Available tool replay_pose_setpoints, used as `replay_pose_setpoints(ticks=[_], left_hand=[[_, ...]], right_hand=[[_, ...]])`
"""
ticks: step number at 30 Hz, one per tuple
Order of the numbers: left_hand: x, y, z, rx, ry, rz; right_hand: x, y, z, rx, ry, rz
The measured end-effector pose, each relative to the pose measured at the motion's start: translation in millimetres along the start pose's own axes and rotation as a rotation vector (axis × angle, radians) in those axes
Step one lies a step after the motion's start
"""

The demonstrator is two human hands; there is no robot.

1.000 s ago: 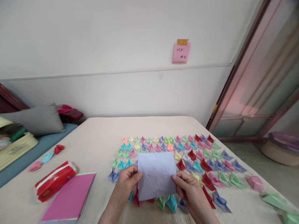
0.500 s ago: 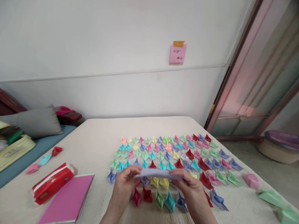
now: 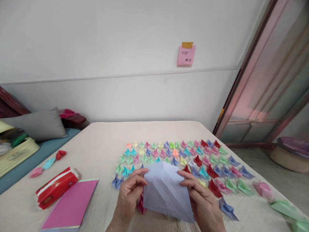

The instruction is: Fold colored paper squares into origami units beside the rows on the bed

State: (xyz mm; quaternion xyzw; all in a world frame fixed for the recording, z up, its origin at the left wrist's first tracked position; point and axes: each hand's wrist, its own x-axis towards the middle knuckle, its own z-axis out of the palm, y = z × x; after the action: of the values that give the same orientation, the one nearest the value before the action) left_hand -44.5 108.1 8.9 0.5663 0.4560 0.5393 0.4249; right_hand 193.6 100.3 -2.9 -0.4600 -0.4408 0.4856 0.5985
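A creased sheet of pale lavender paper (image 3: 166, 191) is spread between my two hands, over the near part of the table. My left hand (image 3: 130, 191) pinches its left edge, and my right hand (image 3: 200, 193) grips the right edge with the fingers along its upper side. Rows of small folded paper boats (image 3: 155, 153) in many colours stand behind and around the sheet. Some boats of the nearest rows are hidden by the paper and my hands. A dark pink folded boat (image 3: 141, 206) peeks out beside my left hand.
To the left lie a red packet (image 3: 56, 187), a stack of coloured paper (image 3: 70, 204) and several folded pieces (image 3: 49, 163). Pink (image 3: 264, 189) and green folded papers (image 3: 285, 207) sit at the right edge. A pink note (image 3: 186, 55) is taped to the wall.
The paper, seen nearly edge-on before, is now tilted and opened out so its broad creased face shows. My hands have shifted only slightly. The view has turned a little to the left.
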Motion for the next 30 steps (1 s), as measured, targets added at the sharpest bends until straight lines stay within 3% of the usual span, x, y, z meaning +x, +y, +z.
replay_pose_setpoints(ticks=[3,10,17,22,30], left_hand=[[1,1,1.0,-0.084,-0.021,-0.025],[6,-2,7.8,-0.252,0.045,-0.166],[8,-4,8.8,-0.233,0.103,-0.098],[7,-6,6.0,-0.079,0.041,-0.048],[6,-7,6.4,-0.009,0.021,-0.022]], right_hand=[[-1,-10,3,0.046,0.006,0.077],[-1,-10,5,0.05,0.003,0.057],[6,7,3,0.066,0.001,-0.026],[9,14,0,-0.02,0.073,-0.1],[11,14,0,-0.138,0.069,-0.095]])
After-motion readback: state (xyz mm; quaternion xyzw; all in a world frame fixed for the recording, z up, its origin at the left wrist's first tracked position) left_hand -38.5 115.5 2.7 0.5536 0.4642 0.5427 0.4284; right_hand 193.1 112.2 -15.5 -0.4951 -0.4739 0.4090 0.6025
